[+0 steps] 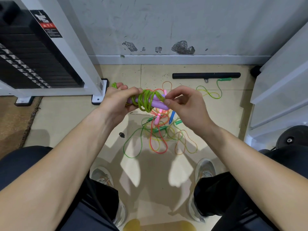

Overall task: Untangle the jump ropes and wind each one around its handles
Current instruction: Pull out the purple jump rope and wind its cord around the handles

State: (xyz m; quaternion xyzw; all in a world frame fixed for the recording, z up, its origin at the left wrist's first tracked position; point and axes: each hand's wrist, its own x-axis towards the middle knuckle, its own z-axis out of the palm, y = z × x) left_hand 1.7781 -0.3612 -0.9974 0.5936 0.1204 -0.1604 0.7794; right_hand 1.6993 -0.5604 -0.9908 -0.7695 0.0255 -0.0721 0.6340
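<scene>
1. Beige floor tiles [66, 117] run up to a scuffed grey wall [166, 22], with a black weight stack [33, 52] in a white frame off to the left and a black bar [206, 75] lying near the skirting
2. Seated, the person holds both hands out over the floor, between the knees
3. Their left hand [116, 100] is closed around one end of the purple handles [155, 103], which lie side by side
4. Green rope [146, 99] is coiled in several turns around those handles, and a short loop of it sticks out past the left fist
5. Their right hand [185, 105] pinches the green rope at the handles' other end, thumb and forefinger pressed together on it
6. Below the hands, a tangle of ropes [160, 135] in green, red, yellow and orange lies on the tiles, with pink, blue and green handles mixed in
7. One green handle [225, 79] sits apart from the tangle, just beside the black bar
</scene>
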